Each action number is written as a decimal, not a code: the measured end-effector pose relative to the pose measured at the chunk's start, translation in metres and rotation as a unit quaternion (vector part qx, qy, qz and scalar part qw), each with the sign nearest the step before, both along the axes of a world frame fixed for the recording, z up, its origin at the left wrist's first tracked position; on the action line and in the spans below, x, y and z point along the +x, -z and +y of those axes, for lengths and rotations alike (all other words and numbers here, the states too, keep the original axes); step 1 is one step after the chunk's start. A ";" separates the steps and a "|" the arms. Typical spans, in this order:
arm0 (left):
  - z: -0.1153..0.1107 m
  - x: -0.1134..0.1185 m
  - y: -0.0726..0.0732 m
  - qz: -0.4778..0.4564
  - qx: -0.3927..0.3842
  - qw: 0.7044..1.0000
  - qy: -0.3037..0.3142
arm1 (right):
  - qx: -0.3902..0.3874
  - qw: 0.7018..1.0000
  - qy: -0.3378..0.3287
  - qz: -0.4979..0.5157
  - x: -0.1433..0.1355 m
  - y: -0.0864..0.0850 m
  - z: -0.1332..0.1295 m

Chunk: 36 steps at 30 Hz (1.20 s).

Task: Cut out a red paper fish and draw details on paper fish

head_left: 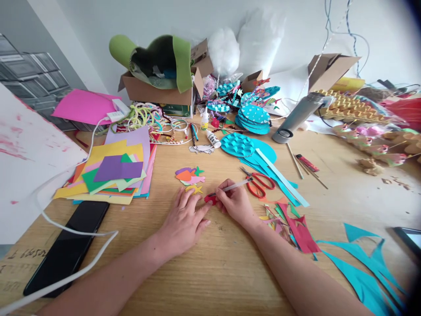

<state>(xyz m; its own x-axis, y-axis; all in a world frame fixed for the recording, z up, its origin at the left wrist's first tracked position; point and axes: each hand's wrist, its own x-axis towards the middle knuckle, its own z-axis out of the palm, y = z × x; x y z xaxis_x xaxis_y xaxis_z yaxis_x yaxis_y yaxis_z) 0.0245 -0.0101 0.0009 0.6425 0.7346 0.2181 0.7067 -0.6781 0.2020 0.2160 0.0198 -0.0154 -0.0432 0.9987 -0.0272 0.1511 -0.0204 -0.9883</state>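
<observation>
Red cutout (pixel 210 199) is touched by L hand (pixel 187 215), fingers spread; pen (pixel 237 185) is pinched in R hand (pixel 236 204), w/ tip at cutout.

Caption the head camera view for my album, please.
The right hand holds a pen to a red cutout beside the left hand, scissors lying nearby.
</observation>
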 end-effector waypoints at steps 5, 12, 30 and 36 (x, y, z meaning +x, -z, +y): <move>-0.001 0.000 -0.001 0.000 0.004 1.000 -0.003 | -0.018 1.000 0.001 0.003 -0.001 -0.002 0.001; -0.001 0.000 0.000 0.002 0.003 1.000 -0.002 | -0.021 1.000 -0.010 0.006 -0.001 -0.004 0.001; -0.001 -0.001 0.001 -0.011 0.015 1.000 0.005 | -0.031 0.999 -0.015 -0.004 -0.002 -0.005 0.002; 0.000 -0.001 -0.005 -0.059 0.028 0.998 0.001 | -0.037 0.999 -0.015 -0.013 -0.002 -0.005 0.001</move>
<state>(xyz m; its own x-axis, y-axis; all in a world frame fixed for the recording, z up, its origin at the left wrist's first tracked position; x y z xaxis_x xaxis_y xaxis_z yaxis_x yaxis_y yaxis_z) 0.0232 -0.0101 0.0060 0.6112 0.7180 0.3330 0.6790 -0.6919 0.2454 0.2139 0.0203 -0.0099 -0.0719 0.9921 -0.1030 0.1790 -0.0888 -0.9798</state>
